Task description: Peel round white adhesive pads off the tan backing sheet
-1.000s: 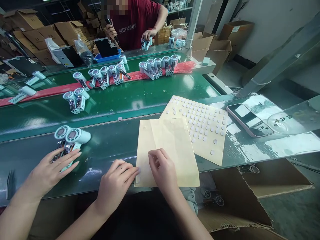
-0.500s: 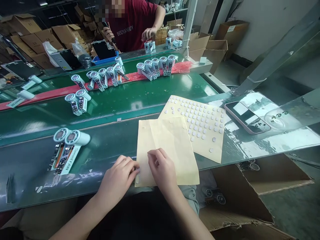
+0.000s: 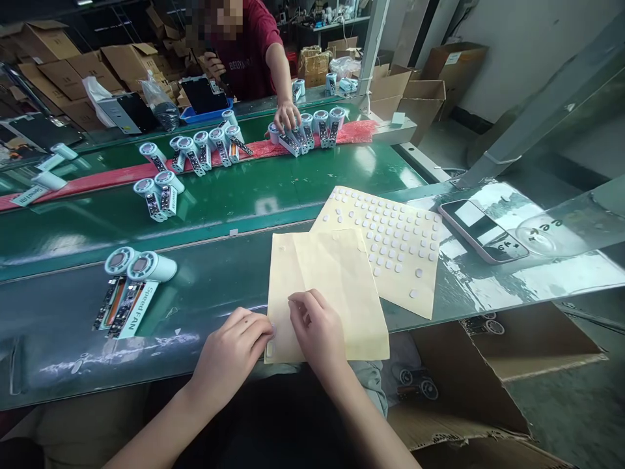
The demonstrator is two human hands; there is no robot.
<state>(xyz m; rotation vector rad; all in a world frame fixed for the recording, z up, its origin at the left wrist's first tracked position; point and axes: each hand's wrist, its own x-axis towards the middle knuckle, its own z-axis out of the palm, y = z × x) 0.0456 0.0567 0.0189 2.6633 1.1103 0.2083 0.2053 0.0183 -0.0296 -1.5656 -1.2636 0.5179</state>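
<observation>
A yellowish backing sheet lies at the bench's near edge, in front of me. My left hand is at its left edge, thumb and fingertips pinched together; whatever they hold is too small to make out. A small pale sticker shows on the sheet just below those fingertips. Over the sheet's lower middle rests my right hand, its fingers curled in with the thumb; what is between them is hidden. A second sheet, bearing rows of small whitish stickers, lies partly under the first.
Two light-blue handheld fans with exposed circuit boards lie to my left. A phone is at the right. Beyond, more fans line a red strip on the green conveyor. A co-worker's hand touches fans there. An open carton stands below right.
The co-worker's arm has reached forward and down to the fans on the red strip. The two fans in front of that strip have shifted slightly right. My hands have hardly moved.
</observation>
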